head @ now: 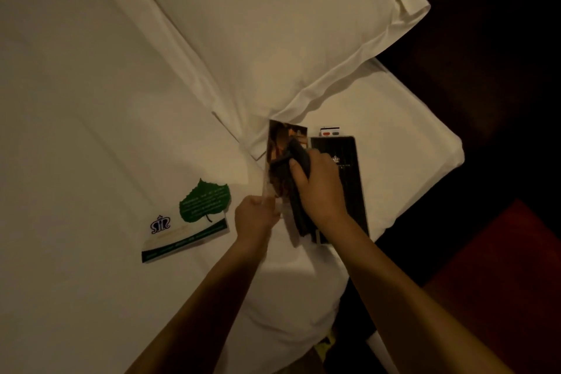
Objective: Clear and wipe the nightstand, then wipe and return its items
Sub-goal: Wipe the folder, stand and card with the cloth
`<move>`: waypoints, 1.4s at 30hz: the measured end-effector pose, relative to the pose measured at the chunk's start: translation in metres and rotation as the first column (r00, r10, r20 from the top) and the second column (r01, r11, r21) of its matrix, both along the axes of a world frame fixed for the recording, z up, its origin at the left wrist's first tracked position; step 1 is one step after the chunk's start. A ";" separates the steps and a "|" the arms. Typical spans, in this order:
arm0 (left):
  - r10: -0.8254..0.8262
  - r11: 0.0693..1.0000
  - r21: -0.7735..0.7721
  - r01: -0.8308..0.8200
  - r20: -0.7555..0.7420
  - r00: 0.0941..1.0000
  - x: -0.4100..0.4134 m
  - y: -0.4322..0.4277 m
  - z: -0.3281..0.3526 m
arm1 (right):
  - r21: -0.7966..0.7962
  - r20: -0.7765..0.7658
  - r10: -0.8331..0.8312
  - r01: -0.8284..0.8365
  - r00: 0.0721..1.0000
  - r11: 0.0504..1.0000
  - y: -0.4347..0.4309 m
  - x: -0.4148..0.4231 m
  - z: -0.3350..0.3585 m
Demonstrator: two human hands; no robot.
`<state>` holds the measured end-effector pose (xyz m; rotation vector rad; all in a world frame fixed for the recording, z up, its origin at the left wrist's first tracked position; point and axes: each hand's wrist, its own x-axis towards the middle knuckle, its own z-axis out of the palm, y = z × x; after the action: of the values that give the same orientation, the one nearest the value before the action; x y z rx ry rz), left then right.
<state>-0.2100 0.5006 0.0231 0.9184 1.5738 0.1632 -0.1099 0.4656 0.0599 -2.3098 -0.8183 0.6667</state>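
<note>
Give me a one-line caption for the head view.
Over the bed, the left hand holds a photo card while the right hand presses a dark cloth on it.

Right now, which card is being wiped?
The photo card, under the right hand's dark cloth; the green leaf card and logo card lie flat, untouched.

Left hand pinching photo card, right hand pressing cloth against it

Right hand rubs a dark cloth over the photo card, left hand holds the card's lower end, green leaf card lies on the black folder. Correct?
Almost: the head view shows the green leaf card on the white sheet, left of both hands, off the black folder. The right hand rubs the dark cloth over the photo card; the left hand holds its lower end.
</note>
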 end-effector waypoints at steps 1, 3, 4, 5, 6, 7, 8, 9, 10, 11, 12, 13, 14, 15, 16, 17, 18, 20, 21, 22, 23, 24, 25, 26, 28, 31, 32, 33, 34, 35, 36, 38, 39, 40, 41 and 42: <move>-0.013 1.000 0.019 0.013 0.038 0.999 -0.005 -0.001 0.008 | -0.018 0.070 0.064 -0.062 0.996 0.998 0.002 -0.007 0.000; -0.040 0.999 0.030 0.037 0.126 0.991 -0.017 -0.003 0.024 | -0.043 0.194 0.199 -0.195 0.961 0.980 0.004 -0.021 0.000; -0.050 0.999 0.019 0.047 0.182 0.982 -0.022 -0.004 0.031 | -0.049 0.238 0.258 -0.253 0.937 0.966 0.004 -0.025 0.000; -0.055 0.998 0.002 0.056 0.234 0.971 -0.026 -0.005 0.038 | -0.051 0.270 0.301 -0.299 0.914 0.953 0.003 -0.027 0.000; -0.064 0.997 -0.013 0.071 0.275 0.959 -0.028 -0.006 0.044 | -0.049 0.290 0.325 -0.325 0.900 0.944 0.002 -0.026 -0.001; -0.074 0.996 -0.033 0.089 0.308 0.948 -0.030 -0.007 0.049 | -0.045 0.295 0.330 -0.331 0.897 0.942 0.001 -0.022 -0.001; -0.074 0.993 -0.057 0.099 0.337 0.939 -0.031 -0.008 0.053 | -0.042 0.285 0.319 -0.320 0.904 0.946 0.000 -0.015 0.000; -0.069 0.991 -0.083 0.104 0.355 0.932 -0.031 -0.008 0.057 | -0.046 0.267 0.297 -0.296 0.917 0.954 -0.001 -0.006 0.002; -0.065 0.988 -0.104 0.112 0.371 0.926 -0.032 -0.009 0.061 | -0.057 0.256 0.273 -0.267 0.927 0.962 -0.002 0.003 0.004; -0.069 0.985 -0.121 0.124 0.386 0.920 -0.031 -0.011 0.064 | -0.075 0.258 0.261 -0.250 0.930 0.965 -0.005 0.010 0.007; -0.077 0.981 -0.133 0.141 0.398 0.914 -0.030 -0.012 0.067 | -0.089 0.270 0.275 -0.261 0.923 0.961 -0.009 0.015 0.010; -0.086 0.977 -0.143 0.157 0.407 0.909 -0.028 -0.013 0.069 | -0.093 0.283 0.321 -0.307 0.904 0.947 -0.015 0.016 0.014; -0.100 0.972 -0.151 0.177 0.416 0.904 -0.025 -0.015 0.071 | -0.090 0.291 0.388 -0.379 0.874 0.921 -0.022 0.015 0.019; -0.115 0.966 -0.162 0.200 0.423 0.899 -0.022 -0.017 0.072 | -0.088 0.295 0.463 -0.459 0.836 0.884 -0.029 0.012 0.023; -0.134 0.958 -0.174 0.228 0.431 0.892 -0.019 -0.020 0.073 | -0.092 0.300 0.528 -0.527 0.795 0.845 -0.037 0.009 0.026; -0.152 0.947 -0.190 0.259 0.446 0.882 -0.016 -0.023 0.073 | -0.096 0.306 0.570 -0.571 0.762 0.815 -0.045 0.008 0.028; -0.169 0.935 -0.203 0.292 0.467 0.868 -0.013 -0.028 0.073 | -0.094 0.312 0.588 -0.591 0.747 0.801 -0.052 0.010 0.028; -0.200 0.908 -0.228 0.351 0.500 0.843 -0.007 -0.039 0.073 | -0.071 0.307 0.558 -0.566 0.771 0.821 -0.063 0.025 0.029; -0.208 0.895 -0.247 0.371 0.505 0.838 -0.002 -0.045 0.072 | -0.062 0.299 0.522 -0.530 0.799 0.846 -0.068 0.035 0.028; -0.216 0.884 -0.265 0.385 0.500 0.839 0.003 -0.050 0.071 | -0.057 0.290 0.479 -0.485 0.828 0.873 -0.071 0.046 0.025; -0.221 0.874 -0.281 0.396 0.496 0.840 0.008 -0.056 0.070 | -0.062 0.280 0.432 -0.433 0.857 0.899 -0.074 0.058 0.020; -0.222 0.865 -0.297 0.404 0.496 0.840 0.013 -0.061 0.070 | -0.079 0.271 0.382 -0.375 0.883 0.924 -0.077 0.071 0.015; -0.218 0.858 -0.310 0.409 0.501 0.838 0.019 -0.066 0.069 | -0.099 0.267 0.329 -0.314 0.906 0.944 -0.079 0.083 0.010; -0.214 0.855 -0.318 0.410 0.504 0.837 0.024 -0.070 0.068 | -0.119 0.263 0.275 -0.252 0.925 0.960 -0.082 0.094 0.006; -0.191 0.850 -0.350 0.394 0.492 0.849 0.034 -0.077 0.065 | -0.155 0.238 0.171 -0.137 0.956 0.978 -0.092 0.116 -0.002; -0.135 0.844 -0.403 0.353 0.477 0.868 0.057 -0.083 0.062 | -0.055 0.066 -0.039 0.042 0.997 0.998 -0.119 0.145 -0.009; -0.103 0.845 -0.418 0.332 0.483 0.870 0.067 -0.083 0.060 | 0.025 -0.025 -0.124 0.124 0.992 0.992 -0.130 0.153 -0.010; -0.071 0.847 -0.430 0.312 0.491 0.868 0.079 -0.083 0.058 | 0.096 -0.120 -0.213 0.225 0.970 0.970 -0.140 0.158 -0.009; -0.049 0.853 -0.432 0.294 0.493 0.868 0.091 -0.084 0.055 | 0.144 -0.212 -0.300 0.334 0.930 0.932 -0.150 0.161 -0.009; -0.035 0.862 -0.427 0.274 0.488 0.872 0.104 -0.085 0.053 | 0.174 -0.295 -0.373 0.434 0.880 0.884 -0.158 0.163 -0.010; -0.021 0.872 -0.421 0.250 0.477 0.879 0.117 -0.088 0.049 | 0.199 -0.361 -0.432 0.521 0.826 0.830 -0.164 0.165 -0.011; 0.032 0.886 -0.426 0.186 0.455 0.890 0.144 -0.099 0.045 | 0.249 -0.440 -0.525 0.661 0.729 0.708 -0.171 0.169 -0.013; 0.072 0.885 -0.441 0.151 0.450 0.890 0.157 -0.105 0.043 | 0.268 -0.458 -0.566 0.714 0.685 0.647 -0.173 0.172 -0.013; 0.115 0.880 -0.460 0.115 0.443 0.889 0.169 -0.111 0.041 | 0.282 -0.467 -0.602 0.754 0.648 0.593 -0.174 0.177 -0.014; 0.153 0.876 -0.475 0.081 0.434 0.888 0.179 -0.117 0.040 | 0.292 -0.468 -0.629 0.780 0.621 0.553 -0.174 0.180 -0.015; 0.182 0.872 -0.486 0.053 0.425 0.887 0.189 -0.122 0.039 | 0.303 -0.459 -0.645 0.790 0.611 0.533 -0.175 0.182 -0.016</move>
<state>-0.0212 0.3783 0.0625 0.3830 1.1188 0.0222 0.0722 0.2910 0.0437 -1.7653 0.1784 0.3339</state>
